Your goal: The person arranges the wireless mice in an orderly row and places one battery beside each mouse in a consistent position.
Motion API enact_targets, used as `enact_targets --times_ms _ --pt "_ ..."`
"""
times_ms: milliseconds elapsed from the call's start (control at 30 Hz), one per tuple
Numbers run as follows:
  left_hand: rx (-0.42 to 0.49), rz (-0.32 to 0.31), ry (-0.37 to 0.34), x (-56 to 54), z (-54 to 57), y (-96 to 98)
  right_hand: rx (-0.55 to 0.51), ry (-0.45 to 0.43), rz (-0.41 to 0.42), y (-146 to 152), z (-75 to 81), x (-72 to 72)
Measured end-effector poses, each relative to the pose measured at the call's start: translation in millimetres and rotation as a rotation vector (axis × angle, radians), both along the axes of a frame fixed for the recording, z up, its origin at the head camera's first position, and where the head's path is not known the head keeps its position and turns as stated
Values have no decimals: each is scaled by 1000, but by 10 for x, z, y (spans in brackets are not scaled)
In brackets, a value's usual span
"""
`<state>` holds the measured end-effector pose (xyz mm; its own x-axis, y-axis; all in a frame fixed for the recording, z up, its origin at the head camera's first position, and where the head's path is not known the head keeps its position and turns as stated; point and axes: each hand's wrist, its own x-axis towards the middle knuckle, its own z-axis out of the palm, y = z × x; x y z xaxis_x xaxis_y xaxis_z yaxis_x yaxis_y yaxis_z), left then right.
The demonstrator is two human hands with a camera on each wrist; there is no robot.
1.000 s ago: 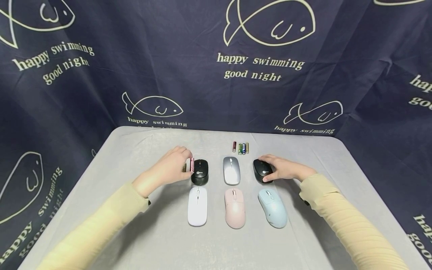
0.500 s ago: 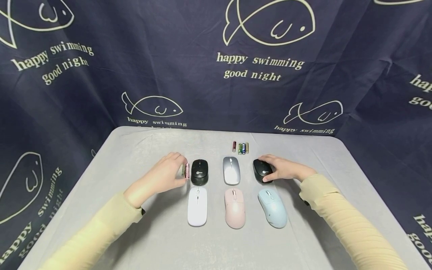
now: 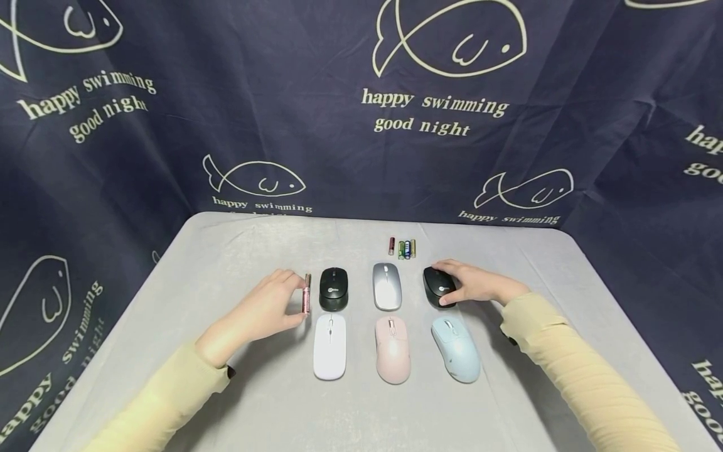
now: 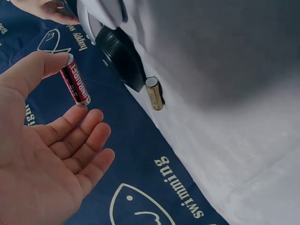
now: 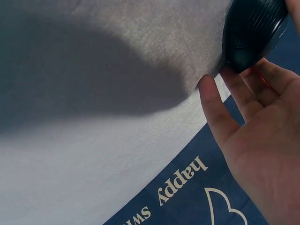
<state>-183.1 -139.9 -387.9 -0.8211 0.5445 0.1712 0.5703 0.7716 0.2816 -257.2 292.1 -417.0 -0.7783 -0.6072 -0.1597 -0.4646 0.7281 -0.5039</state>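
My left hand (image 3: 254,314) pinches a red-and-black battery (image 4: 76,82) end to end, thumb on one tip and a fingertip at the other. It hovers above the table, left of a black mouse (image 3: 334,289). Just beyond lies a gold battery (image 4: 154,94) on the cloth, mostly covered by the held one in the head view. At the right, my right hand (image 3: 474,281) grips another black mouse (image 3: 433,285) by its sides, thumb on the near side and fingers on the far one. The right wrist view catches only part of that mouse.
A silver mouse (image 3: 387,287) stands between the black ones. Nearer are a white mouse (image 3: 330,348), a pink mouse (image 3: 393,351) and a light blue mouse (image 3: 456,350). Several batteries (image 3: 407,249) lie behind the silver mouse. A dark blue printed curtain (image 3: 339,125) encloses the table (image 3: 373,417).
My left hand, holding the red battery, has moved left and toward me, away from the left black mouse. The right hand stays on its mouse.
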Motion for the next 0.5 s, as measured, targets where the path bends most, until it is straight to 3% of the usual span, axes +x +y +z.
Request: enact_targets --times_ms 500 --pt "-26 -16 -23 134 -176 -82 -6 16 13 6 -10 -5"
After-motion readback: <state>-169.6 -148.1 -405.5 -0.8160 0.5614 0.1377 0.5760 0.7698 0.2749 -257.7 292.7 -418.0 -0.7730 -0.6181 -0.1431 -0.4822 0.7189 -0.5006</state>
